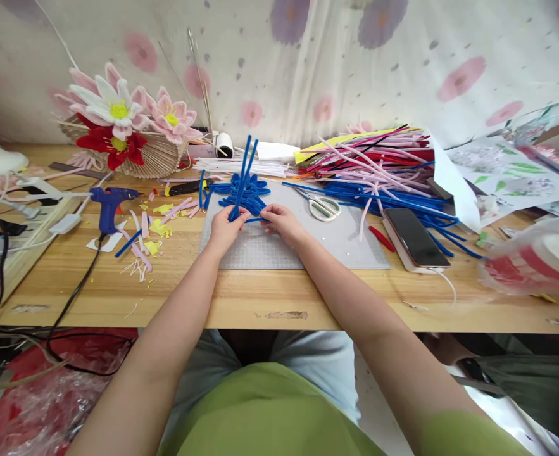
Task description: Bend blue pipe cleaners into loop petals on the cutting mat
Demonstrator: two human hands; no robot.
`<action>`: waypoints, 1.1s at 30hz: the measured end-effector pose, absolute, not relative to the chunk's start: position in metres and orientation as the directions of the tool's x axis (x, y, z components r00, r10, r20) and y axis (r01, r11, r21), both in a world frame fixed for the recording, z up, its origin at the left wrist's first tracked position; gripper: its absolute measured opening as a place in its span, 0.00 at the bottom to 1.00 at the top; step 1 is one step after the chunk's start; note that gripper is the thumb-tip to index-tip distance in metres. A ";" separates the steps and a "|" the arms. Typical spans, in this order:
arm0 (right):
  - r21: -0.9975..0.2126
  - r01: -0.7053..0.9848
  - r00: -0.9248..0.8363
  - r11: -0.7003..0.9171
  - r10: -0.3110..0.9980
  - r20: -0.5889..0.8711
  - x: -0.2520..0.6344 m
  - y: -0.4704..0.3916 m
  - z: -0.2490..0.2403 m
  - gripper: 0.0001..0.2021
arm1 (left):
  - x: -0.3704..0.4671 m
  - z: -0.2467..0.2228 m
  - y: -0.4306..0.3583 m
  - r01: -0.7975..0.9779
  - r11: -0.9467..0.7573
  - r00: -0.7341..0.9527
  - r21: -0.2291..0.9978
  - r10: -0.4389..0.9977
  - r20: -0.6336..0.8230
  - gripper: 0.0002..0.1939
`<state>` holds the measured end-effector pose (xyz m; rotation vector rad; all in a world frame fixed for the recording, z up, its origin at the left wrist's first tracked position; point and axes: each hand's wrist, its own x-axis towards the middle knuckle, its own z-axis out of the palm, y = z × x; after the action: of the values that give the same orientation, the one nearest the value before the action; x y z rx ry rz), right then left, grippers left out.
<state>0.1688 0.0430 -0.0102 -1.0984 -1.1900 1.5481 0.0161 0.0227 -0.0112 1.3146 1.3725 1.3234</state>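
Observation:
Blue pipe cleaners (245, 174) stand up from my left hand (228, 228), which is closed around their lower part. One blue strand runs sideways from there to my right hand (282, 223), whose fingers pinch its end. Both hands are just above a grey cutting mat (270, 253). Right behind them lies a pile of bent blue pipe-cleaner pieces (255, 185). White-handled scissors (324, 208) rest on the mat to the right of my right hand. My fingers hide where the held strands meet.
A blue glue gun (111, 206) and pink and yellow scraps (156, 228) lie left. Fuzzy flowers (118, 111) stand behind. To the right are bundled pipe cleaners (378, 158), a phone (416, 237) and a bagged cup (540, 256). Cables (75, 297) hang over the left edge.

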 end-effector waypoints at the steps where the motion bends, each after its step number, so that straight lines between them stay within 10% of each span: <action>1: -0.975 -0.144 -0.180 -0.167 0.974 -0.140 0.168 0.044 -0.010 0.09 | 0.018 -0.012 0.022 0.148 -0.073 -0.100 0.986 0.991 0.089 0.10; 20: -0.986 -0.162 0.153 -0.031 0.987 -0.057 0.184 0.059 -0.017 0.07 | 0.021 -0.008 0.018 0.094 0.149 0.089 0.984 0.983 -0.158 0.14; 33: -0.987 -0.103 -0.039 -0.125 0.992 -0.122 0.184 0.056 -0.015 0.06 | 0.016 -0.023 0.023 0.380 -0.128 0.185 0.916 0.981 0.061 0.13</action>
<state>0.1842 0.0559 -0.0147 -1.2036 -1.0930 1.3725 0.0159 0.0234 -0.0232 1.6494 1.3129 0.9326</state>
